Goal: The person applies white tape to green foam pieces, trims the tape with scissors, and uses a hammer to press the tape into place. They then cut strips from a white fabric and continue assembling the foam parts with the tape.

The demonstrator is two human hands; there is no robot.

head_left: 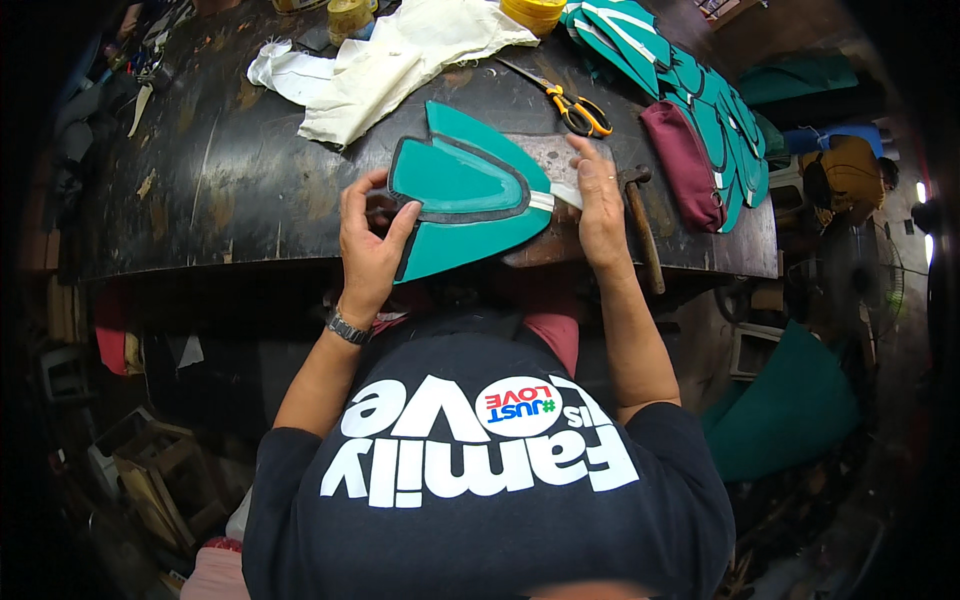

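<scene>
A green, dark-edged, pointed piece (455,180), like a shoe upper, lies above the table with its tip toward the right. It has a U-shaped black band and a short white strip at the tip. My left hand (372,240) grips its wide left end, thumb at the edge and the other fingers curled behind. Beside the tip stands my right hand (602,210), seen edge-on with its fingers stretched out. A pale, slightly blurred sliver (567,195) shows between that hand and the tip; whether the hand touches it, I cannot tell.
A hammer (645,235) lies right of my right hand, by a worn slab (550,150). Beyond are orange-handled scissors (575,110), cream cloth (390,75) and a yellow tub (535,12). Stacked green pieces (700,110) and a maroon pouch-like piece (682,165) sit at the right.
</scene>
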